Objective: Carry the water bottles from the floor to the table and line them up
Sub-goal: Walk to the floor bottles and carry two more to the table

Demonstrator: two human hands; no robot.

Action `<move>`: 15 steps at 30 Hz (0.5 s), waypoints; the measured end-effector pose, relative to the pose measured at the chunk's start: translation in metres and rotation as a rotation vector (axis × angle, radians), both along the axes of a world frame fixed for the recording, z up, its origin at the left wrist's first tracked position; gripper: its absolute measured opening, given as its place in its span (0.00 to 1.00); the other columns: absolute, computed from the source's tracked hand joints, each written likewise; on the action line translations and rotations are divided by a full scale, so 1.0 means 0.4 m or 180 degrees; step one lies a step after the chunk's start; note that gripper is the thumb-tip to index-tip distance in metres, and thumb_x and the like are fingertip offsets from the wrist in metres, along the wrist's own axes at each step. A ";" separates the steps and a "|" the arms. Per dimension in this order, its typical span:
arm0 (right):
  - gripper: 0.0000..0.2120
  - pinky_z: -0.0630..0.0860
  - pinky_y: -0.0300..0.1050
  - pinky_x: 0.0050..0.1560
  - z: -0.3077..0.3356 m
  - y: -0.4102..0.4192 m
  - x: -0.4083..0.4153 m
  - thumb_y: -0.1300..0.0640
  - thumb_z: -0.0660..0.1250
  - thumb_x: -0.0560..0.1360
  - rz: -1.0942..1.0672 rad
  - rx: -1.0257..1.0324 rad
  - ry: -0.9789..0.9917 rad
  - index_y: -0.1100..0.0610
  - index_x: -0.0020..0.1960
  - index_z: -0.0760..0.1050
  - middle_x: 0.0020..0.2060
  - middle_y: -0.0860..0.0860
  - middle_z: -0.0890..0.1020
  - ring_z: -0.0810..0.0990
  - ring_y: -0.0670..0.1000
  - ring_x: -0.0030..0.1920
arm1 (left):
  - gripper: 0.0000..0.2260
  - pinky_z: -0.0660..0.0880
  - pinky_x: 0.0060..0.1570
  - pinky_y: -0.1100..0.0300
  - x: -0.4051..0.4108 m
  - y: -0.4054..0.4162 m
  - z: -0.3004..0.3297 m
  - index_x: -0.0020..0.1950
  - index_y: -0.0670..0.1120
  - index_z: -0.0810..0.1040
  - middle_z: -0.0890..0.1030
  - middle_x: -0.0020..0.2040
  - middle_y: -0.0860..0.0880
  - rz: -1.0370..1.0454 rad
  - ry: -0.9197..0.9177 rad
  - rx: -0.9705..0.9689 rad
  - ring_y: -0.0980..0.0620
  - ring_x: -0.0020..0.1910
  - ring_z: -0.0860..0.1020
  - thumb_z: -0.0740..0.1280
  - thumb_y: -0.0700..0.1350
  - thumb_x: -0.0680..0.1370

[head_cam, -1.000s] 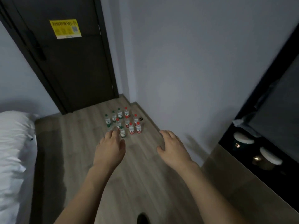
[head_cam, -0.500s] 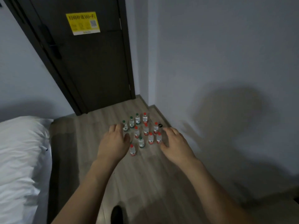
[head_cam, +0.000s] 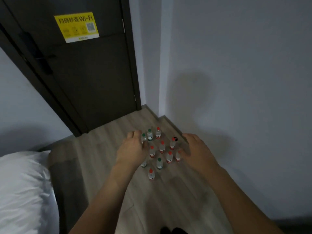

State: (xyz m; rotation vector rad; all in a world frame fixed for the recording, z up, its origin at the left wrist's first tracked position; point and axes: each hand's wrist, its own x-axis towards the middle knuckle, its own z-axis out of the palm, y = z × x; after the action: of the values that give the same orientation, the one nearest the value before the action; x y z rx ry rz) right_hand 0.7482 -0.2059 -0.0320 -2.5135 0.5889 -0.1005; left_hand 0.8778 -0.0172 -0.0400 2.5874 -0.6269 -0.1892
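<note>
Basically nothing moved yet: all the water bottles (head_cam: 159, 152) stand upright on the wood floor (head_cam: 104, 159) in the corner by the dark door (head_cam: 87, 73), and no table is in view. Left hand (head_cam: 133, 150) and right hand (head_cam: 196, 152) reach out over the cluster, fingers spread, holding nothing. Count as visible: 7 red caps, 3 green, plus 1 bottle half hidden behind the left hand, so about 11 left to carry.

Seven red-capped bottles (head_cam: 151, 174), four green-capped bottles (head_cam: 159, 163), two hands (head_cam: 133, 150).
</note>
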 end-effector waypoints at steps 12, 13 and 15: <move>0.23 0.72 0.50 0.63 -0.210 -0.140 0.426 0.55 0.65 0.76 -0.0101 0.0394 0.0214 0.57 0.70 0.68 0.66 0.55 0.73 0.73 0.56 0.64 | 0.22 0.75 0.56 0.51 0.433 -0.082 -0.112 0.73 0.48 0.65 0.71 0.69 0.46 -0.0206 0.0010 0.0835 0.45 0.61 0.75 0.60 0.54 0.81; 0.22 0.72 0.50 0.62 -0.243 -0.152 0.461 0.56 0.65 0.76 -0.0103 0.0428 0.0315 0.57 0.69 0.68 0.65 0.55 0.73 0.73 0.56 0.64 | 0.22 0.75 0.56 0.51 0.471 -0.093 -0.128 0.73 0.48 0.65 0.71 0.69 0.46 -0.0244 0.0035 0.0885 0.45 0.61 0.75 0.60 0.54 0.81; 0.20 0.73 0.49 0.59 -0.313 -0.172 0.532 0.57 0.65 0.75 -0.0061 0.0428 0.0563 0.58 0.66 0.70 0.63 0.55 0.74 0.75 0.57 0.61 | 0.22 0.75 0.56 0.50 0.533 -0.120 -0.181 0.73 0.48 0.65 0.71 0.68 0.46 -0.0361 0.0171 0.0894 0.45 0.61 0.75 0.60 0.53 0.81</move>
State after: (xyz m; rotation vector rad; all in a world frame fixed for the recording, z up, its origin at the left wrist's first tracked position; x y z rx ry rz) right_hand 0.9611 -0.2748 -0.1573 -2.4012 0.6675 0.1510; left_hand 1.0911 -0.0652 -0.1125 2.8034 -0.7767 -0.4091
